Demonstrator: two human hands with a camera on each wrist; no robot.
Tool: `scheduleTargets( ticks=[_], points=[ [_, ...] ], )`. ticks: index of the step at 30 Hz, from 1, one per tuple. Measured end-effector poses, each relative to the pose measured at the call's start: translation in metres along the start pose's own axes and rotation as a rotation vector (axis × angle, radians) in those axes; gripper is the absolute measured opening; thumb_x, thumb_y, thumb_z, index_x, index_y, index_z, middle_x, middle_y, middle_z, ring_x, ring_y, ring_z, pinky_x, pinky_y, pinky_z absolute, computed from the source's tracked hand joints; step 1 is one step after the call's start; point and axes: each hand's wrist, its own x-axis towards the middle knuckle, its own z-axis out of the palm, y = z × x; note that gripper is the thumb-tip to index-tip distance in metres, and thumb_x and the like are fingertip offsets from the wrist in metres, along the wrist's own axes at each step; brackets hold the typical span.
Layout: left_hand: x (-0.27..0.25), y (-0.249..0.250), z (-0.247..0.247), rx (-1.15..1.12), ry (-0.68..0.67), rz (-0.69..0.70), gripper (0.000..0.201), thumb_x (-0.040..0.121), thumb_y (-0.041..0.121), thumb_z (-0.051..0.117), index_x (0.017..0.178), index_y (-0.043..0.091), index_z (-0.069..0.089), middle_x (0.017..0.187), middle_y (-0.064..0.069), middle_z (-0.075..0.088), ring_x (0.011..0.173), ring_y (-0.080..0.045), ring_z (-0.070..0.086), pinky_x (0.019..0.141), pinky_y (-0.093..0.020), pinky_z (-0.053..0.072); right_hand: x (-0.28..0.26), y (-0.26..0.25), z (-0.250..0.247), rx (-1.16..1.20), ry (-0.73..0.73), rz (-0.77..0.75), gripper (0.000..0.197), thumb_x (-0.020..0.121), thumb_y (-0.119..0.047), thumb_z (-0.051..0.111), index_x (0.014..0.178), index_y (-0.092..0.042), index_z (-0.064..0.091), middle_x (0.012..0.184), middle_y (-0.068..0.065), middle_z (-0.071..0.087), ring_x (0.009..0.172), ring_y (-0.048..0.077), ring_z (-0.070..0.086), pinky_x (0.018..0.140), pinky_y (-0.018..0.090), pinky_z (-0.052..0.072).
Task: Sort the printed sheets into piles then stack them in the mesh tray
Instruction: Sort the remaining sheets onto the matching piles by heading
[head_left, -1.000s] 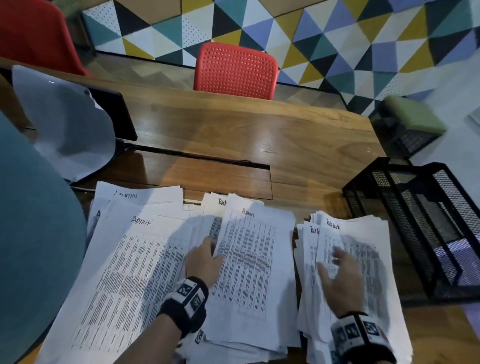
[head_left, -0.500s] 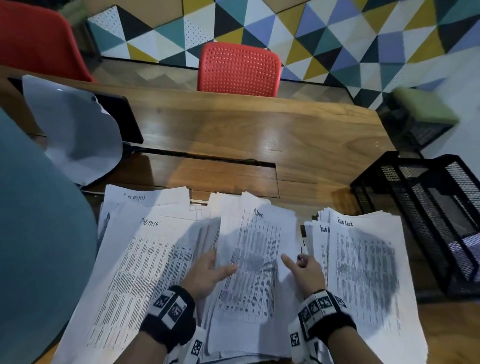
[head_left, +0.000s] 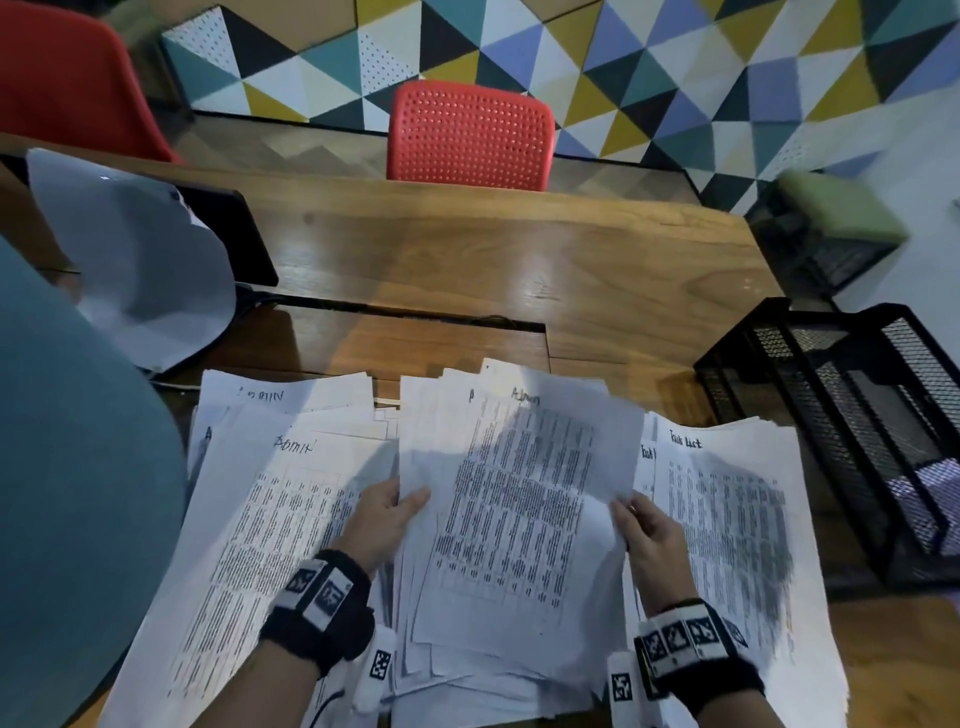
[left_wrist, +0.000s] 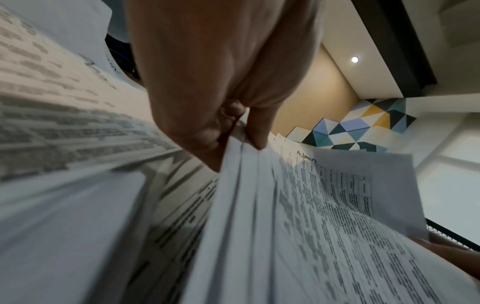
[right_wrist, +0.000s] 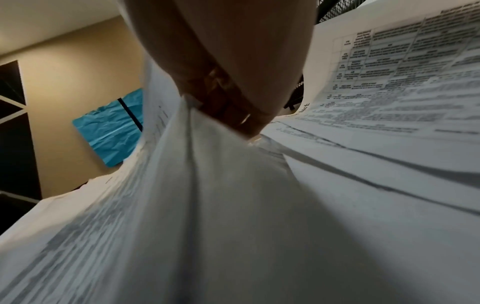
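Three spreads of printed sheets lie on the wooden table (head_left: 467, 260). The left pile (head_left: 270, 519) is headed "Admin", the right pile (head_left: 727, 519) "Task List". Between them the middle stack (head_left: 519, 509) is raised off the table at its sides. My left hand (head_left: 387, 512) pinches its left edge, thumb on top, fingers underneath; the left wrist view shows the same hand (left_wrist: 233, 131) gripping several sheet edges (left_wrist: 259, 185). My right hand (head_left: 636, 525) pinches the right edge, seen close as the hand (right_wrist: 233, 111) on the paper (right_wrist: 207, 205). The black mesh tray (head_left: 852, 431) stands at the right.
A grey curved object (head_left: 130, 260) and a dark tablet (head_left: 228, 234) sit at the far left of the table. A cable slot (head_left: 395, 312) runs across the middle. A red chair (head_left: 470, 137) stands behind the table, and a green stool (head_left: 831, 218) at the right.
My right hand left the Task List pile and came to the middle stack's right edge. Both hands now grip the stack and have lifted its sides.
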Motion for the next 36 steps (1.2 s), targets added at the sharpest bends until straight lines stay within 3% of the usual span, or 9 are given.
scheduleTargets(
  ticks=[3,7,10,13,17,22,27,31,36],
  points=[
    [0.006,-0.008,0.005,-0.032,0.051,-0.051,0.017,0.1,0.024,0.055,0.104,0.017,0.069,0.108,-0.009,0.075,0.103,-0.027,0.07,0.099,-0.052,0.052,-0.004,0.005,-0.006,0.122,-0.003,0.111,0.019,0.094,-0.001,0.052,0.106,0.002,0.067,0.101,0.024,0.068,0.09,0.029,0.063,0.072,0.031,0.056],
    [0.009,-0.009,0.013,-0.066,0.067,-0.055,0.023,0.096,0.025,0.06,0.101,0.005,0.07,0.104,-0.017,0.073,0.093,-0.03,0.07,0.081,-0.045,0.057,-0.011,0.002,-0.017,0.289,-0.039,0.198,0.037,0.096,-0.002,0.037,0.074,-0.012,0.065,0.097,0.014,0.064,0.083,0.034,0.056,0.064,0.039,0.047],
    [0.008,-0.006,0.016,-0.037,0.035,-0.031,0.024,0.094,0.025,0.061,0.102,0.005,0.071,0.101,-0.013,0.076,0.095,-0.028,0.072,0.071,-0.033,0.058,-0.003,0.005,-0.023,0.373,-0.104,0.269,0.009,0.087,-0.008,0.052,0.087,-0.001,0.056,0.112,0.016,0.061,0.104,0.044,0.055,0.076,0.056,0.049],
    [0.009,-0.006,0.017,-0.056,0.078,-0.08,0.028,0.091,0.032,0.062,0.099,0.007,0.07,0.102,-0.022,0.071,0.1,-0.043,0.067,0.088,-0.058,0.056,-0.003,0.005,-0.013,0.27,-0.014,0.171,0.022,0.085,-0.005,0.06,0.106,0.002,0.058,0.112,0.02,0.064,0.11,0.038,0.058,0.08,0.042,0.055],
    [0.007,-0.004,0.019,-0.047,0.029,-0.059,0.025,0.102,0.02,0.048,0.11,0.007,0.068,0.111,-0.012,0.072,0.109,-0.027,0.067,0.104,-0.049,0.048,-0.011,-0.005,0.001,0.146,-0.019,0.024,0.023,0.085,0.006,0.06,0.105,-0.006,0.061,0.091,0.01,0.073,0.086,0.023,0.065,0.075,0.032,0.05],
    [0.002,0.002,0.018,-0.131,0.036,-0.032,0.023,0.102,0.025,0.048,0.101,0.021,0.07,0.098,0.003,0.075,0.095,-0.012,0.07,0.093,-0.034,0.052,-0.01,-0.003,0.001,0.132,0.016,0.021,0.024,0.072,-0.029,0.077,0.083,-0.009,0.068,0.087,0.018,0.067,0.083,0.023,0.061,0.074,0.03,0.05],
    [0.003,0.0,0.017,-0.153,0.073,-0.078,0.035,0.101,0.034,0.049,0.105,0.007,0.072,0.105,-0.016,0.074,0.099,-0.034,0.07,0.092,-0.049,0.055,-0.01,-0.004,-0.002,0.175,0.015,0.056,0.037,0.085,0.021,0.046,0.072,-0.009,0.065,0.082,0.006,0.068,0.073,0.017,0.062,0.056,0.024,0.049],
    [0.003,-0.003,0.018,-0.134,0.078,-0.047,0.032,0.102,0.035,0.048,0.112,0.016,0.072,0.108,-0.002,0.076,0.105,-0.02,0.069,0.094,-0.039,0.052,-0.009,-0.004,0.0,0.187,0.063,0.095,0.026,0.084,0.015,0.046,0.106,0.007,0.057,0.095,0.015,0.065,0.086,0.022,0.057,0.071,0.03,0.042],
    [-0.001,-0.001,0.016,-0.279,0.001,-0.006,0.053,0.093,0.04,0.064,0.112,-0.008,0.064,0.107,-0.018,0.074,0.104,-0.036,0.07,0.099,-0.061,0.048,-0.013,-0.006,0.0,0.051,0.128,0.103,0.013,0.079,0.013,0.049,0.084,0.009,0.061,0.074,0.014,0.062,0.073,0.019,0.061,0.058,0.018,0.05]
  ],
)
